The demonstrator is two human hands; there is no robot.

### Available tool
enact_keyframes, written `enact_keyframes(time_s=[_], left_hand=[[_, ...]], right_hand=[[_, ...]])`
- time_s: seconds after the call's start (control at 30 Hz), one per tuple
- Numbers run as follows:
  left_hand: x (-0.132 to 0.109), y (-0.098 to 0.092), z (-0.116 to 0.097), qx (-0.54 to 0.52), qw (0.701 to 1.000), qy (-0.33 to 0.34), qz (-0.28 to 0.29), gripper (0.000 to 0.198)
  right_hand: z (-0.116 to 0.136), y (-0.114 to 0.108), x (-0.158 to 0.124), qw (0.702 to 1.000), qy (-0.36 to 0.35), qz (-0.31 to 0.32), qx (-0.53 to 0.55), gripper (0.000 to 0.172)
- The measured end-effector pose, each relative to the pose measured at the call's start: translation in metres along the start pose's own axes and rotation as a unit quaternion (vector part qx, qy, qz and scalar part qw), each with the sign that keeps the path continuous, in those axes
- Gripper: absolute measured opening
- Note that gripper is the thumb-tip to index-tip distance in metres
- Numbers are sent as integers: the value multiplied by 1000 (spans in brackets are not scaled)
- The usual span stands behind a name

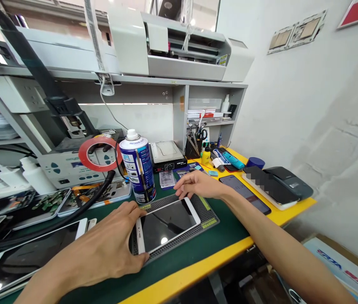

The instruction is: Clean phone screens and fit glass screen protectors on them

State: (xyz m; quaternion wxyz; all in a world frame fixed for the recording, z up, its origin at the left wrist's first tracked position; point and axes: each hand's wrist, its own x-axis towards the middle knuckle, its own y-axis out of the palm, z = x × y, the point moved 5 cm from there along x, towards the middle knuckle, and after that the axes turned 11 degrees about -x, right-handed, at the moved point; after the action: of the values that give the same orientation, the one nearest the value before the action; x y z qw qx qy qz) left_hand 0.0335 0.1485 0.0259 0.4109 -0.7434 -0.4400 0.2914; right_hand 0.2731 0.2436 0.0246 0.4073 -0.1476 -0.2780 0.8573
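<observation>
A white-framed smartphone (169,226) with a dark, glossy screen lies face up on a grey perforated mat (210,217). My left hand (115,240) grips its left end, thumb on the near edge and fingers at the far edge. Over the phone's far right corner is my right hand (200,183), its fingers loosely bent and apart with nothing visible in them. Whether its fingertips touch the phone I cannot tell. Just behind the phone stands a blue spray can (137,169) with a white cap.
Left of the mat lie a large white tablet (39,253), a tray of parts (99,194) and a thick black hose (87,211). A red tape roll (100,153) leans behind. Another phone (245,194) and a black device (288,183) sit on the right by the yellow table edge (194,276).
</observation>
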Motion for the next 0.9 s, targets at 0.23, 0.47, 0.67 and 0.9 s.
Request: enact_keyframes(time_s=[0.23,0.47,0.67,0.9], left_hand=[[-2,-1,0,26,1000,16,-7,63],[-1,2,4,28,999,30,-18,63],[-1,5,11,9,1000,0,2,83],[-2,-2,14,-45,999,-15,16,88]], right_hand=[[-16,-28,-1,973,48,-168,-148,23],[-10,-37,-6,951,64,-205,-223,26],[-23,-56,-12,920,139,-249,-270,21],[-29,-41,-9,937,148,-185,-258,17]])
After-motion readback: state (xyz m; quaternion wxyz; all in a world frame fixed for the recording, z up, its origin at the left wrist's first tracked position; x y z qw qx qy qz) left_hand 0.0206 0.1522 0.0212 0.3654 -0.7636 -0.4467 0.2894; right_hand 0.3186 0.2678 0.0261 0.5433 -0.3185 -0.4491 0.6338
